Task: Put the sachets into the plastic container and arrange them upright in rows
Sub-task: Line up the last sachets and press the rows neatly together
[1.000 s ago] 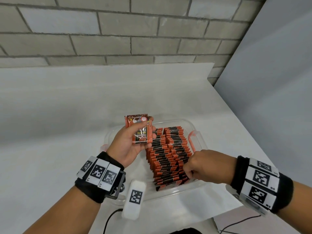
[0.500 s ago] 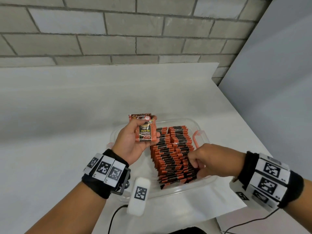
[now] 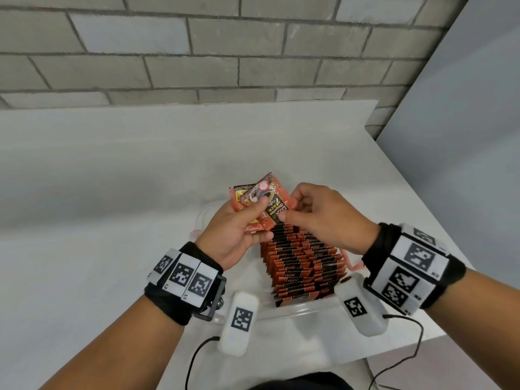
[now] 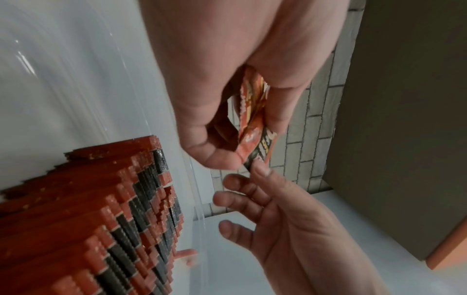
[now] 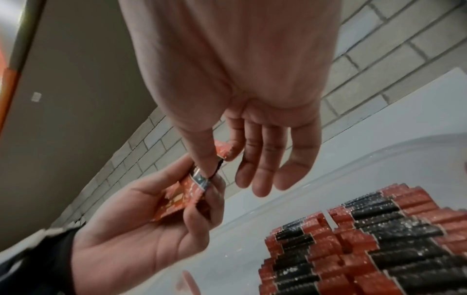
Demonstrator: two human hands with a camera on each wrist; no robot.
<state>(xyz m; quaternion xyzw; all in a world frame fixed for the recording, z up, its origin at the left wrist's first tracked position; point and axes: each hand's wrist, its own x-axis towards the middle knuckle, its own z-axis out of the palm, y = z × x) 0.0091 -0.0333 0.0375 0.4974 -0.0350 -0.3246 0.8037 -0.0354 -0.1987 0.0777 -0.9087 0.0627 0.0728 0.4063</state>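
Right now your white table [image 3: 118,198] is carrying the clear plastic container [image 3: 302,312], where two rows of orange-and-black sachets [image 3: 302,263] are standing upright. Above it, your left hand [image 3: 233,235] is gripping a small fanned stack of loose sachets [image 3: 260,202], and your right hand [image 3: 327,218] is pinching the front one's edge.

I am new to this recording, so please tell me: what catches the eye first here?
The left hand holds a small bunch of sachets above the plastic container, and the right hand pinches one of them. Below, upright orange-and-black sachets fill two tight rows.
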